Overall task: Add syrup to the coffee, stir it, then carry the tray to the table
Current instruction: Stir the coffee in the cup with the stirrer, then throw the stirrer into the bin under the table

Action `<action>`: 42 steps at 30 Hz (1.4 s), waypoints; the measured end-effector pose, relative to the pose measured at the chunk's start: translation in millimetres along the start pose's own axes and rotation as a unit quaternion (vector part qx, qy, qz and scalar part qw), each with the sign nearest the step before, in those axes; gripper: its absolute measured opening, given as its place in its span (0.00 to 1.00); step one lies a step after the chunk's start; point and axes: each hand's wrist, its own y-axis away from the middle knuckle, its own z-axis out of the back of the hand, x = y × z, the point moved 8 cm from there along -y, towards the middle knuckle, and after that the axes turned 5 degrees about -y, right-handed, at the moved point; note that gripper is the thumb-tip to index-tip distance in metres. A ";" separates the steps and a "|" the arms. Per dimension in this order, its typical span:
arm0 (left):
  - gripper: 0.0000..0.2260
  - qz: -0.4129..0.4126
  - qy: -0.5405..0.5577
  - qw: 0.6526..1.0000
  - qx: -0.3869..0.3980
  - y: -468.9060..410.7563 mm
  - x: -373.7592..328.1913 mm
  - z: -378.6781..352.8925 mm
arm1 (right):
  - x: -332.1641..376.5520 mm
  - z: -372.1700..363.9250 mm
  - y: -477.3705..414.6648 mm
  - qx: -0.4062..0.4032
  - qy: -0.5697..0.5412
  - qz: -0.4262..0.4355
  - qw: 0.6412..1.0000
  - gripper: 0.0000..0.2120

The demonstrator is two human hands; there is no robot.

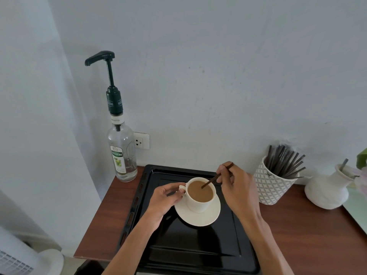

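A thin dark stirrer (216, 178) is pinched in the right hand (236, 187) grip, fingers closed around its upper part, its lower tip dipped into the coffee (200, 190). The cup (198, 203) handle is pinched by the closed left hand (165, 197) grip. The cup is seated on a white saucer (198, 217), between both hands, on the black tray (178, 241) on the tabletop (309, 235). The syrup bottle (121, 151) is stood upright beyond the left hand, off the tray. A patterned pot of stirrers (272, 185) is placed just right of the right hand.
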 end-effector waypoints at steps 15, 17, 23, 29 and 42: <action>0.09 -0.059 -0.083 0.992 -0.073 28.9 -30.7 43.7 | -11.3 20.0 8.7 -0.079 -0.143 -0.043 0.986 0.12; 0.09 -0.069 -0.105 0.988 -0.090 41.3 -35.1 68.3 | -16.4 13.6 14.7 -0.089 -0.204 -0.074 0.972 0.13; 0.09 -0.094 -0.219 0.942 -0.236 86.7 -43.3 179.9 | -9.3 -28.8 41.8 -0.081 -0.301 -0.159 0.937 0.16; 0.24 -0.086 -0.341 0.884 -0.307 129.2 -32.7 281.1 | 28.0 -102.6 77.8 -0.027 -0.372 -0.209 0.904 0.14; 0.36 -0.065 -0.593 0.779 -0.193 126.0 18.3 409.3 | 147.1 -267.7 160.3 0.048 -0.225 -0.149 0.962 0.11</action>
